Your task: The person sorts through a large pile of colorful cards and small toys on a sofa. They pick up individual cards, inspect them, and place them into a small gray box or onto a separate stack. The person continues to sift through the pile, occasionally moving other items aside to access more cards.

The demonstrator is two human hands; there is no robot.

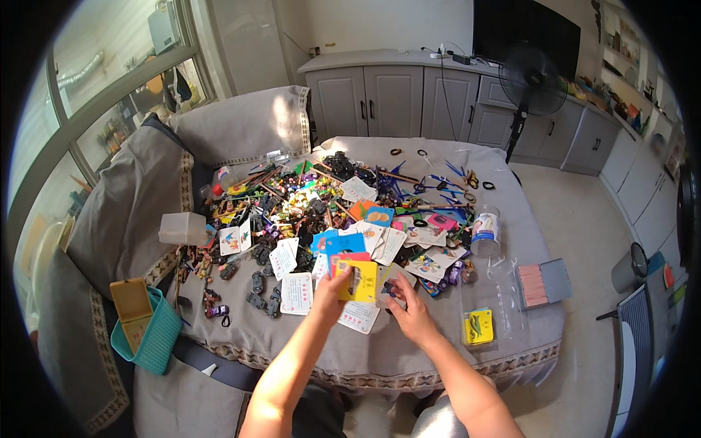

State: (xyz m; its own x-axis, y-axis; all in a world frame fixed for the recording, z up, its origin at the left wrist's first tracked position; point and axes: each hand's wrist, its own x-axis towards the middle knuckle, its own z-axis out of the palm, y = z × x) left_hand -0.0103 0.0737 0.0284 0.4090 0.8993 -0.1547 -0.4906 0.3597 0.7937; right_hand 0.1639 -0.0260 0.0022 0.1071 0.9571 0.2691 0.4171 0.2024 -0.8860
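Observation:
My left hand (332, 292) is closed on a small fan of picture cards (361, 282), with a yellow one on top and pink and blue ones behind it. Just to the right, the fingers of my right hand (410, 314) are curled at a pale picture card (394, 286), thumb on its near side. Beneath both hands lie loose white text cards (296, 293) and more picture cards (432, 264). Behind them spreads a heap of small toys, pencils and figures (303, 197). Dark grey toy cars (257, 301) lie left of the cards.
A clear jar (486, 232) and an open box of pink cards (531, 286) stand on the right. A clear tray holds a yellow card (478, 326). At left are a white container (182, 228) and a teal basket (150, 332). Scissors (473, 182) lie far right; a fan (529, 87) stands beyond.

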